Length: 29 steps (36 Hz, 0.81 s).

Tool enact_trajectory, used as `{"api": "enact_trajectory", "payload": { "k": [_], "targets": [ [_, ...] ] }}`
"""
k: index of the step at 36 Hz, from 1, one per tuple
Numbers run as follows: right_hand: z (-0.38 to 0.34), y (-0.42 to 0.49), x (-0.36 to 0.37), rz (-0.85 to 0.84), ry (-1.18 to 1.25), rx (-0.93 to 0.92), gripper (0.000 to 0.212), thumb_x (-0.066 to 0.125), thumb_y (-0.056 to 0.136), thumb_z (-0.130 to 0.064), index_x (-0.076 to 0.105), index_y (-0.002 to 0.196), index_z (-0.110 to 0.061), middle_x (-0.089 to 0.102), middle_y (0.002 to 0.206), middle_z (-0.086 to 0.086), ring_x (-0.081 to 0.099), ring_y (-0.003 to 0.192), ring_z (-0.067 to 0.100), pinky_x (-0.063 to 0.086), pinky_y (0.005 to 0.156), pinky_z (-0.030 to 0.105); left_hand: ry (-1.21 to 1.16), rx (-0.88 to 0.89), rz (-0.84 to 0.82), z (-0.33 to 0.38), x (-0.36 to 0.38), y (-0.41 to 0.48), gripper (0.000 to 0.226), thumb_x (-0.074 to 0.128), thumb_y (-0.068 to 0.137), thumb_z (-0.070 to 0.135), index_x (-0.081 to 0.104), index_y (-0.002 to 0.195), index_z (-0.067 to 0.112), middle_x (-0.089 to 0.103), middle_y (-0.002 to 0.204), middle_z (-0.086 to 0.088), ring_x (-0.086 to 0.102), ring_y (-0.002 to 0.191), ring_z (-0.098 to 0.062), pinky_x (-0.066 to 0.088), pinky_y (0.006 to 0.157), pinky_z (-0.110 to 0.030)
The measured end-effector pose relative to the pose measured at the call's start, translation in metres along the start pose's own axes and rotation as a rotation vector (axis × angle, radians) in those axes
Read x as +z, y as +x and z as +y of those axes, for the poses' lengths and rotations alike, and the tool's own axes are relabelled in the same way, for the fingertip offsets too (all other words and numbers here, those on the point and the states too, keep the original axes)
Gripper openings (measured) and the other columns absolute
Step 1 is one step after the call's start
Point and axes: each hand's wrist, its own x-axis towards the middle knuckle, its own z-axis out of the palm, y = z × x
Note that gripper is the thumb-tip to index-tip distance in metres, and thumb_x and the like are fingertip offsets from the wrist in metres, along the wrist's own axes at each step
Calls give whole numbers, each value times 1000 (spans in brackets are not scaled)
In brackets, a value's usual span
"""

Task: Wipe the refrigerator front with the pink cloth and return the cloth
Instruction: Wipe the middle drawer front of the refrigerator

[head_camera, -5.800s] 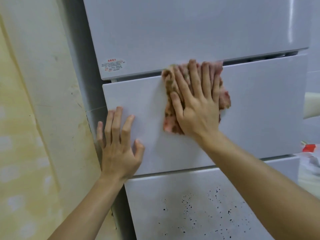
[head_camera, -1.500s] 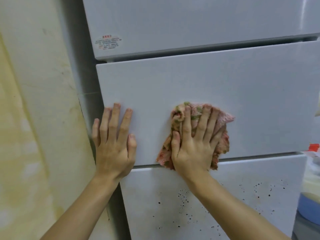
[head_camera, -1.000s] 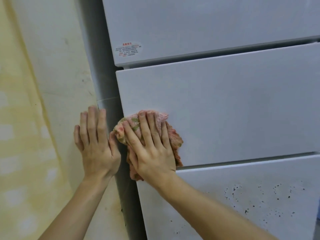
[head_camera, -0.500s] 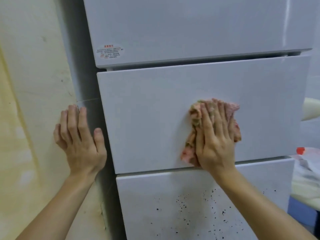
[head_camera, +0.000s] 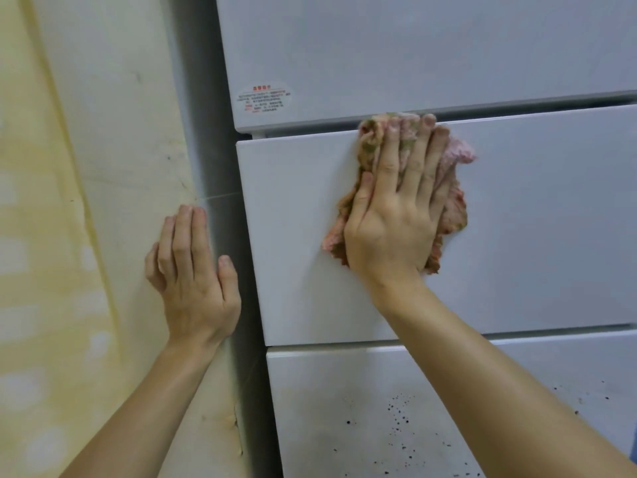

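Observation:
The white refrigerator front [head_camera: 534, 219] fills the right of the head view, split into an upper door, a middle drawer and a lower drawer. My right hand [head_camera: 396, 215] presses the pink cloth [head_camera: 455, 201], which has green and brown patches, flat against the middle drawer, fingertips at its top edge by the gap under the upper door. My left hand [head_camera: 193, 274] lies flat with fingers together on the refrigerator's grey side, just left of the drawer, and holds nothing.
A stained yellowish wall [head_camera: 69, 236] stands close on the left. A red-printed sticker [head_camera: 264, 98] sits low on the upper door. Black specks [head_camera: 400, 419] dot the lower drawer.
My right hand has slid the cloth up from the middle drawer's lower part to its top edge. My left hand stays flat on the refrigerator's side.

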Motion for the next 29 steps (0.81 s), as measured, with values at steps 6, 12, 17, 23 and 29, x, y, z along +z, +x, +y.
{"api": "enact_trajectory", "payload": {
  "k": [6,12,17,23,29],
  "targets": [
    [-43,-9,14,-72,50,-165,55,40,109,-25,34,162,-10,29,167,22,24,158,39,16,129,56,-17,-10,-27,-3,-2,3,70,42,99,27,24,165,8,26,171,-11,21,157,-28,20,121,-52],
    [-65,-25,18,-158,126,-360,53,40,110,-24,37,161,-11,30,168,17,24,158,34,19,129,52,-53,-25,-19,-2,-5,2,71,44,96,19,26,164,9,26,171,-8,22,157,-26,18,123,-46],
    [-58,-49,12,-276,166,-540,52,41,111,-27,37,161,-12,30,169,15,24,159,30,17,130,50,-91,-18,-16,1,-9,-1,69,45,97,11,27,164,6,25,172,-10,20,159,-26,18,127,-46],
    [-38,-96,-5,-374,234,-648,53,46,109,-20,38,161,-13,30,169,11,22,159,26,18,131,48,-86,-24,-62,2,-12,-18,62,38,105,20,24,165,7,21,173,-10,16,161,-28,18,127,-53],
    [-11,-116,-25,-427,413,-682,47,60,103,-4,54,150,-8,47,160,11,37,154,27,25,129,46,-69,-64,-161,2,-20,-41,69,37,103,24,15,166,8,13,175,-10,10,162,-28,12,129,-52]
  ]
}}
